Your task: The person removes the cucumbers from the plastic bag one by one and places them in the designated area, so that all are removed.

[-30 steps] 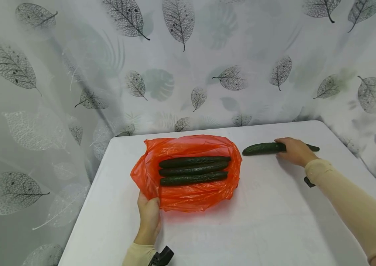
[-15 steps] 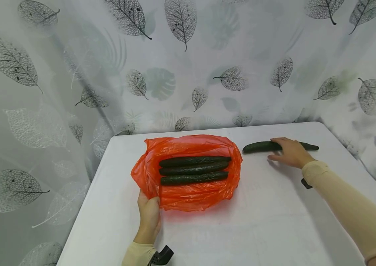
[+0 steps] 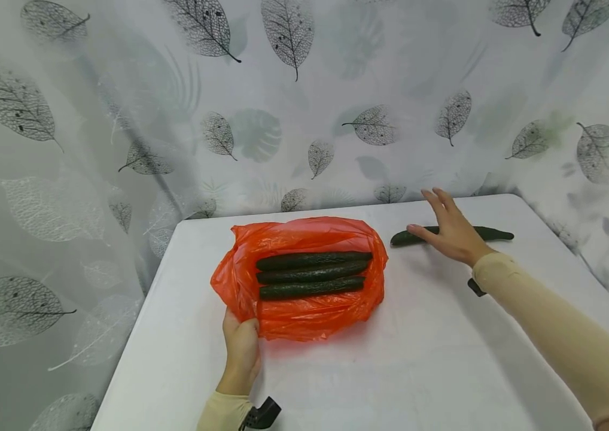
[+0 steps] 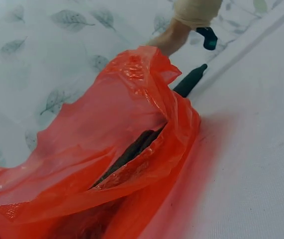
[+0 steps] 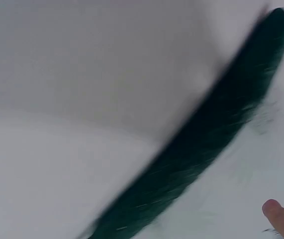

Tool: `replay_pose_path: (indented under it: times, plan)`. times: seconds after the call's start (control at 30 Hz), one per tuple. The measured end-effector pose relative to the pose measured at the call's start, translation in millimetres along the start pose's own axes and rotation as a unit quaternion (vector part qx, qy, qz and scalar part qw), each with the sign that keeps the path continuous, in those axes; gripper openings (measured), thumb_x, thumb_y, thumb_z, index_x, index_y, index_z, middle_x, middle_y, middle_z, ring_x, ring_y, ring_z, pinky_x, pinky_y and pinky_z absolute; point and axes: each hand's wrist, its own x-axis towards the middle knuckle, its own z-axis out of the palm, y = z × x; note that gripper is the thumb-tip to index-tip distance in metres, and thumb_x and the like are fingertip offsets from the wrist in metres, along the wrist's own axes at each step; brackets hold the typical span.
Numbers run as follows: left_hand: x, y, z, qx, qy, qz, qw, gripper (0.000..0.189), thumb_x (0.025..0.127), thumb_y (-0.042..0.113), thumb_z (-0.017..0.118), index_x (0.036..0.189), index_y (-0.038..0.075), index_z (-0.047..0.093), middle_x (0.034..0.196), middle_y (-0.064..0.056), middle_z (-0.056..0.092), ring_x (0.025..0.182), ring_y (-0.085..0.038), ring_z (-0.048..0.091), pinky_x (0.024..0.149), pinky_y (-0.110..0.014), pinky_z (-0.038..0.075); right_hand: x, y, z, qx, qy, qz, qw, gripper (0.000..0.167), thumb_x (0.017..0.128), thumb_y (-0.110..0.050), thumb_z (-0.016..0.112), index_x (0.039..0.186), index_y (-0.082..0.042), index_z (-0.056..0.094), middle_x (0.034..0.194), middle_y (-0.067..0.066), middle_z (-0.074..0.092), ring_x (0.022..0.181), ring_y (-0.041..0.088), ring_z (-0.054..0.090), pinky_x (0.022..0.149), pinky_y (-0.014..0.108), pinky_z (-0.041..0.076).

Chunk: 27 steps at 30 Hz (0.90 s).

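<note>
Our left hand (image 3: 241,350) grips the red bag (image 3: 304,320) at its near-left edge, three cucumbers (image 3: 312,275) inside; our right hand (image 3: 454,236), fingers spread, holds nothing above the lone cucumber (image 5: 199,144) on the worktop (image 3: 390,359). A careless brush could roll that rounded cucumber off the back

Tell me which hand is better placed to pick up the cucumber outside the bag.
Probably the right: the right hand, open and empty, is over the loose cucumber, while the left hand holds the red bag, farther away.

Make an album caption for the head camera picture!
Left hand holds a red bag of three cucumbers; right hand hovers over a fourth cucumber.
</note>
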Motion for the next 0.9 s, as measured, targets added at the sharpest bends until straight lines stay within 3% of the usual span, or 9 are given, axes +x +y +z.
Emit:
replay_pose_path:
  times: [0.2, 0.4, 0.6, 0.7, 0.8, 0.9]
  plan:
    - [0.3, 0.7, -0.1, -0.002, 0.006, -0.001, 1.0000, 0.076, 0.076, -0.019, 0.032, 0.150, -0.002, 0.030, 0.148, -0.014, 0.041, 0.132, -0.031, 0.041, 0.115, -0.045, 0.032, 11.5, -65, -4, 0.068, 0.035, -0.057, 0.9954, 0.103, 0.089, -0.055, 0.066, 0.163, -0.029, -0.001, 0.169, 0.004, -0.005, 0.150, 0.042, 0.015, 0.109, 0.073, 0.022]
    - [0.5, 1.8, 0.1, -0.002, 0.004, -0.001, 1.0000, 0.077, 0.076, -0.019, 0.032, 0.151, 0.000, 0.029, 0.149, -0.013, 0.040, 0.133, -0.031, 0.039, 0.116, -0.046, 0.031, 13.1, -132, -4, 0.170, 0.014, -0.112, 0.9790, 0.103, 0.089, -0.055, 0.067, 0.162, -0.033, -0.003, 0.168, -0.004, -0.005, 0.151, 0.030, 0.016, 0.113, 0.066, 0.021]
    - [0.0, 0.6, 1.0, 0.000, 0.006, -0.004, 1.0000, 0.078, 0.076, -0.019, 0.032, 0.152, -0.002, 0.027, 0.151, -0.015, 0.038, 0.135, -0.032, 0.037, 0.117, -0.047, 0.029, 11.1, -173, 9, 0.305, -0.035, -0.110, 0.9454, 0.096, 0.094, -0.057, 0.060, 0.161, -0.033, -0.003, 0.167, -0.005, -0.003, 0.151, 0.026, 0.020, 0.117, 0.056, 0.025]
    - [-0.8, 0.9, 1.7, -0.002, 0.006, -0.009, 0.9999, 0.077, 0.077, -0.018, 0.032, 0.152, -0.001, 0.027, 0.150, -0.014, 0.038, 0.134, -0.032, 0.037, 0.117, -0.046, 0.030, 9.5, -188, 17, 0.356, -0.064, -0.098, 0.9273, 0.096, 0.094, -0.063, 0.055, 0.162, -0.029, -0.003, 0.168, -0.002, -0.001, 0.150, 0.028, 0.021, 0.116, 0.057, 0.027]
    - [-1.7, 1.2, 2.5, -0.007, 0.005, -0.008, 0.9999, 0.077, 0.076, -0.018, 0.032, 0.151, -0.002, 0.027, 0.150, -0.015, 0.038, 0.135, -0.033, 0.037, 0.117, -0.047, 0.029, 8.3, -200, 24, 0.401, -0.087, -0.075, 0.9088, 0.099, 0.092, -0.069, 0.053, 0.163, -0.025, 0.000, 0.167, 0.003, 0.006, 0.149, 0.029, 0.026, 0.114, 0.057, 0.029]
    - [-3.1, 0.9, 3.1, -0.005, 0.007, -0.011, 0.9999, 0.077, 0.076, -0.018, 0.032, 0.152, -0.002, 0.027, 0.150, -0.016, 0.037, 0.135, -0.033, 0.037, 0.117, -0.047, 0.029, 8.3, -210, 33, 0.441, -0.110, -0.051, 0.8895, 0.094, 0.094, -0.065, 0.054, 0.162, -0.018, 0.009, 0.163, 0.009, 0.017, 0.144, 0.032, 0.035, 0.112, 0.056, 0.033]
